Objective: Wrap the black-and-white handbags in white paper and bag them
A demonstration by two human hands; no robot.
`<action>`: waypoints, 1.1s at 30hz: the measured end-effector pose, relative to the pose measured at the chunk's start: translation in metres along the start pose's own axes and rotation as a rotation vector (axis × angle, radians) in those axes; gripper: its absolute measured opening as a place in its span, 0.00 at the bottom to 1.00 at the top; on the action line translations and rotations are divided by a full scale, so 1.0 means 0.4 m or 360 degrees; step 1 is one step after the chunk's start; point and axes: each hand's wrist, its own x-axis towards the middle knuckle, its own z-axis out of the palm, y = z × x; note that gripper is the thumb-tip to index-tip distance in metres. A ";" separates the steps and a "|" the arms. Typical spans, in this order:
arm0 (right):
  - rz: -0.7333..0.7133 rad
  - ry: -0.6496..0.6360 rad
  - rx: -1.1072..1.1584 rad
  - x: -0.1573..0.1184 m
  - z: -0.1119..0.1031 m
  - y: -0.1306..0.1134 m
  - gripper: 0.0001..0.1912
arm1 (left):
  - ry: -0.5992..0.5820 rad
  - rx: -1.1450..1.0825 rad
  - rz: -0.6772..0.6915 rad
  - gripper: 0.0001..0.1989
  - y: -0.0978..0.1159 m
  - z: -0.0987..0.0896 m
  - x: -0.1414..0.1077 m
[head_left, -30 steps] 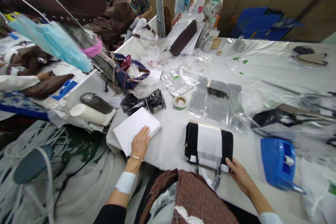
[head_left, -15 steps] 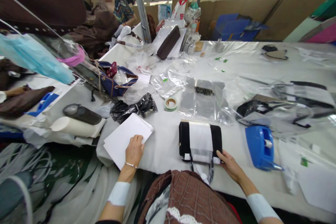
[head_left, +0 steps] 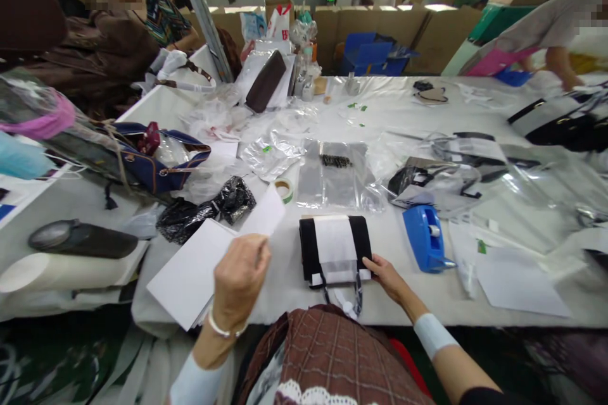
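My left hand (head_left: 241, 275) is closed on a sheet of white paper (head_left: 266, 210), raised above the table. Under and beside that hand lies a stack of white paper (head_left: 187, 269). In front of me a small black handbag (head_left: 311, 247) lies flat, a white wrap (head_left: 336, 240) around its middle and its handles toward my body. My right hand (head_left: 384, 272) grips the bag's lower right corner between thumb and fingers.
A blue tape dispenser (head_left: 422, 240) stands right of the bag. Beyond the bag are clear plastic bags (head_left: 313, 183) and a tape roll (head_left: 285, 190). A black plastic bundle (head_left: 190, 218) and dark bottle (head_left: 85, 238) lie left. A co-worker's arm (head_left: 560, 66) reaches in at far right.
My left hand has risen off the paper stack, lifting one sheet. My right hand stays at the bag's corner. The view has turned right, bringing another person into sight.
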 end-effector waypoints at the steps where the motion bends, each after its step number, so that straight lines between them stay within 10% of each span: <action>1: -0.0048 0.0076 -0.0089 0.004 -0.009 -0.007 0.27 | -0.0175 -0.0148 0.0126 0.08 0.051 0.041 0.005; 7: -0.0428 0.0683 -0.0351 0.041 -0.077 -0.082 0.28 | -0.1311 -0.0429 0.1030 0.10 0.229 0.413 -0.135; 11: -0.0621 0.0547 -0.0636 0.060 -0.050 -0.142 0.28 | -0.1402 -0.0322 0.1290 0.09 0.222 0.531 -0.214; 17: -0.1110 0.0185 -0.1366 0.142 0.066 -0.211 0.26 | -0.1274 -0.0432 0.1424 0.09 0.220 0.550 -0.196; 25: -0.0976 -0.0200 -0.1899 0.225 0.106 -0.249 0.24 | -0.1347 -0.0600 0.1324 0.12 0.196 0.524 -0.134; 29: -0.0996 -0.0262 -0.1910 0.256 0.094 -0.261 0.19 | -0.0999 -0.0417 0.0662 0.14 0.096 0.478 -0.056; 33: -0.1153 -0.0150 -0.1897 0.262 0.091 -0.237 0.18 | -0.0967 -0.0258 -0.0058 0.38 -0.017 0.496 -0.002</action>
